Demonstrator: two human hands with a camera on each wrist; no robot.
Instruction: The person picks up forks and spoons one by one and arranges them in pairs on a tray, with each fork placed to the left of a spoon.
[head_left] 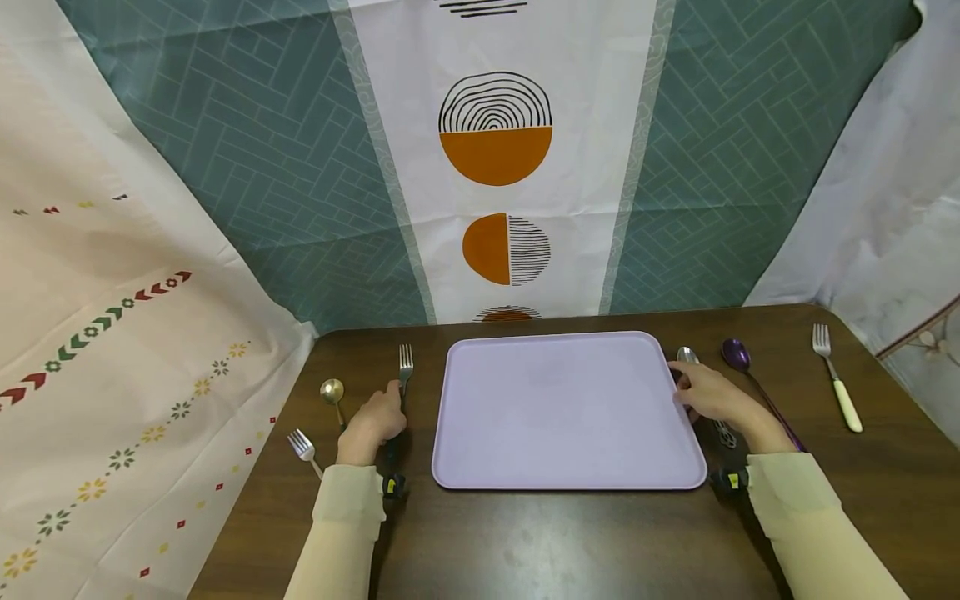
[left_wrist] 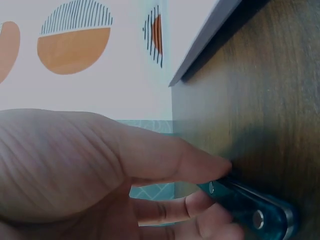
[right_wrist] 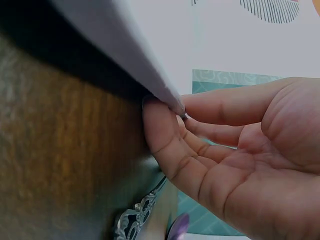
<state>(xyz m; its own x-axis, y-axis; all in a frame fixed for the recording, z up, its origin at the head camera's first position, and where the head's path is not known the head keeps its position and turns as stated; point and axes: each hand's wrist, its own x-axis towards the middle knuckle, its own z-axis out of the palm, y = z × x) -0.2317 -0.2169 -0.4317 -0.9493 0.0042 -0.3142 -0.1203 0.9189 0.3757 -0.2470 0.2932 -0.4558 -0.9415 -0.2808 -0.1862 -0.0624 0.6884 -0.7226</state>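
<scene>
A pale lilac tray lies on the brown table. My right hand pinches its right edge; in the right wrist view the thumb is above the rim and the index finger curls beneath. To the left of the tray, my left hand grips a fork with its tines pointing away from me. The left wrist view shows thumb and fingers on the fork's dark teal riveted handle. A silver spoon with an ornate handle lies partly hidden beneath my right hand.
Left of my left hand are a gold round spoon and a light-handled fork, partly covered by the arm. At the right lie a purple spoon and a cream-handled fork. Patterned cloth hangs behind the table.
</scene>
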